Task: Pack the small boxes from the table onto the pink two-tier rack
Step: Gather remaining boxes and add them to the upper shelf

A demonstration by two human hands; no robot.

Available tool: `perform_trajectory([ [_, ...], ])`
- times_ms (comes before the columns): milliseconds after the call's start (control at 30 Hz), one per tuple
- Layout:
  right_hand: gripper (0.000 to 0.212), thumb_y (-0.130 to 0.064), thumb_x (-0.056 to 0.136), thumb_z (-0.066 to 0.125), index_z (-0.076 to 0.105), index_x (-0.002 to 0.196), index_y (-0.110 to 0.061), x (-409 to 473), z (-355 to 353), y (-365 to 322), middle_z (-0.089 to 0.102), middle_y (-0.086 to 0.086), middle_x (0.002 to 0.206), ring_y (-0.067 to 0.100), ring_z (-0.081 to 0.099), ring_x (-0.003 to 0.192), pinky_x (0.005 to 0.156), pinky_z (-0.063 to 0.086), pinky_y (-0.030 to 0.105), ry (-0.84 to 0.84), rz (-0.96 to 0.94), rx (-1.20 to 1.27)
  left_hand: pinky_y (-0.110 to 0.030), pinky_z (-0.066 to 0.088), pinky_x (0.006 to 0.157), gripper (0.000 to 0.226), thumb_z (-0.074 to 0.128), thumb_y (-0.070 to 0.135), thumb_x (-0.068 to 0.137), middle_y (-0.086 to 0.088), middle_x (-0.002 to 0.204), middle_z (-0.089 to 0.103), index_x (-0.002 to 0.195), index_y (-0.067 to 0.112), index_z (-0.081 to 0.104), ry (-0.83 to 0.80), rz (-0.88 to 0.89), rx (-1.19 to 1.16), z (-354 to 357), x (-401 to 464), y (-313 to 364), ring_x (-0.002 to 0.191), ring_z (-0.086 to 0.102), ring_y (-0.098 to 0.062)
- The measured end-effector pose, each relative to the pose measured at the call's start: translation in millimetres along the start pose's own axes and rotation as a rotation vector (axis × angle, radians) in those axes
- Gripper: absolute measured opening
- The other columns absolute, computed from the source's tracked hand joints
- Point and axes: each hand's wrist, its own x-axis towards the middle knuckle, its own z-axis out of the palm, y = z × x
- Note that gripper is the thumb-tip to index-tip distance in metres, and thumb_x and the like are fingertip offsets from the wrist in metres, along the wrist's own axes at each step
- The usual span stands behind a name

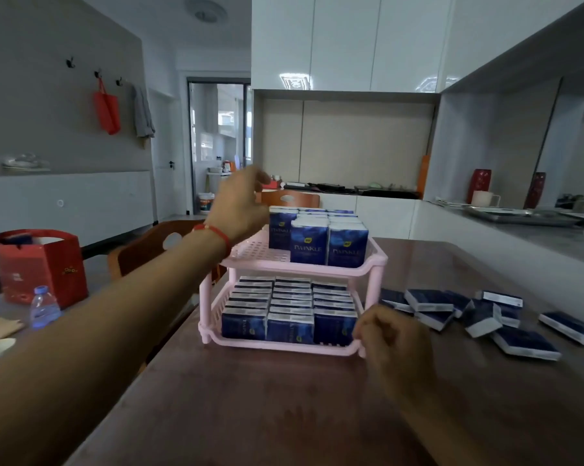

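Observation:
The pink two-tier rack (246, 253) stands on the brown table (267, 408). Its lower tier is packed with several dark blue boxes (288, 311) standing upright. The upper tier holds several more blue boxes (317, 237) on its right side, and its left part is bare. My left hand (241, 205) is raised at the rack's upper left, fingers touching the leftmost upper box (279, 230). At the lower right corner of the rack, my right hand (389, 334) has its fingers curled around the rim. Several loose blue boxes (478, 317) lie scattered on the table to the right.
A red gift bag (40, 264) and a water bottle (43, 306) sit on the left. Wooden chairs (156, 243) stand behind the table. A white counter (519, 237) with a tray and vases runs along the right.

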Motion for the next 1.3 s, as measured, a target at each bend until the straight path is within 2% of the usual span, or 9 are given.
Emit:
perform_trajectory([
  [67, 0.031, -0.018, 0.089, 0.055, 0.058, 0.059, -0.015, 5.7, -10.4, 12.4, 0.059, -0.001, 0.057, 0.012, 0.057, 0.055, 0.051, 0.046, 0.025, 0.148, 0.148, -0.077, -0.031, 0.053, 0.077, 0.021, 0.057, -0.003, 0.084, 0.0, 0.09, 0.058, 0.092, 0.016, 0.056, 0.29, 0.224, -0.085, 0.9, -35.2, 12.6, 0.082, 0.053, -0.013],
  [133, 0.029, -0.016, 0.095, 0.052, 0.06, 0.068, -0.011, 14.8, -20.5, 30.3, 0.058, 0.002, 0.061, 0.018, 0.054, 0.059, 0.054, 0.041, 0.031, 0.229, 0.32, -0.185, -0.028, 0.046, 0.068, 0.017, 0.056, -0.005, 0.079, -0.002, 0.083, 0.054, 0.084, 0.011, 0.054, 0.326, 0.389, -0.173, 10.6, -76.2, 30.7, 0.076, 0.049, -0.017],
  [267, 0.013, -0.023, 0.099, 0.054, 0.064, 0.104, -0.017, 16.9, -29.1, 69.7, 0.067, 0.004, 0.099, 0.019, 0.061, 0.087, 0.071, 0.046, 0.03, 0.04, 0.474, -0.464, -0.027, 0.038, 0.066, 0.011, 0.058, 0.002, 0.071, -0.003, 0.08, 0.052, 0.079, 0.01, 0.054, 0.009, 0.557, -0.246, 61.7, -148.5, 65.6, 0.075, 0.044, -0.016],
  [533, 0.072, -0.059, 0.091, 0.043, 0.023, 0.155, -0.03, 33.3, -13.5, 87.9, 0.024, 0.01, 0.16, 0.031, 0.033, 0.144, 0.107, 0.042, 0.048, -0.415, 0.286, -0.813, -0.02, 0.045, 0.098, 0.016, 0.062, 0.013, 0.088, 0.006, 0.103, 0.056, 0.103, 0.019, 0.065, -0.444, 0.293, -0.153, 128.2, -186.3, 44.1, 0.1, 0.052, -0.009],
  [633, 0.063, -0.059, 0.09, 0.026, 0.042, 0.144, -0.032, 35.7, -12.8, 96.9, 0.032, 0.006, 0.151, 0.03, 0.038, 0.136, 0.102, 0.045, 0.049, -0.456, 0.228, -0.851, -0.018, 0.045, 0.091, 0.017, 0.064, 0.013, 0.085, 0.009, 0.098, 0.055, 0.101, 0.017, 0.067, -0.47, 0.269, -0.169, 129.5, -182.5, 39.3, 0.09, 0.048, -0.005],
  [833, 0.041, -0.045, 0.094, 0.052, 0.048, 0.124, -0.017, 33.1, -33.6, 67.3, 0.052, 0.003, 0.135, 0.025, 0.045, 0.129, 0.103, 0.037, 0.044, -0.519, 0.125, -0.926, -0.019, 0.05, 0.092, 0.024, 0.067, 0.011, 0.084, 0.002, 0.107, 0.067, 0.106, 0.02, 0.071, -0.5, 0.186, -0.251, 125.3, -180.7, 37.8, 0.098, 0.062, -0.011],
  [1000, 0.07, -0.064, 0.082, 0.06, 0.041, 0.142, -0.035, 32.0, -73.8, 52.2, 0.047, 0.002, 0.143, 0.024, 0.051, 0.126, 0.1, 0.049, 0.046, -0.676, 0.17, -0.926, -0.003, 0.038, 0.085, 0.027, 0.068, 0.009, 0.084, 0.008, 0.109, 0.065, 0.106, 0.024, 0.069, -0.502, 0.175, -0.243, 124.2, -181.6, 40.0, 0.098, 0.059, -0.005],
  [1100, 0.062, -0.074, 0.078, 0.06, 0.051, 0.124, -0.033, 24.5, -81.6, 57.5, 0.049, -0.002, 0.122, 0.015, 0.055, 0.102, 0.088, 0.052, 0.039, -0.643, 0.19, -0.946, 0.002, 0.041, 0.08, 0.026, 0.071, 0.013, 0.084, 0.011, 0.107, 0.067, 0.107, 0.024, 0.07, -0.492, 0.1, -0.286, 125.6, -182.2, 39.8, 0.094, 0.062, -0.002],
  [1300, 0.06, -0.07, 0.072, 0.069, 0.053, 0.106, -0.023, 15.0, -74.6, 17.0, 0.068, 0.006, 0.089, 0.012, 0.059, 0.059, 0.047, 0.048, 0.027, -0.393, 0.468, -0.129, -0.017, 0.055, 0.088, 0.054, 0.08, 0.035, 0.08, 0.014, 0.112, 0.068, 0.129, 0.031, 0.056, -0.567, -0.046, -0.595, 128.7, -183.8, 46.9, 0.101, 0.066, 0.001],
])
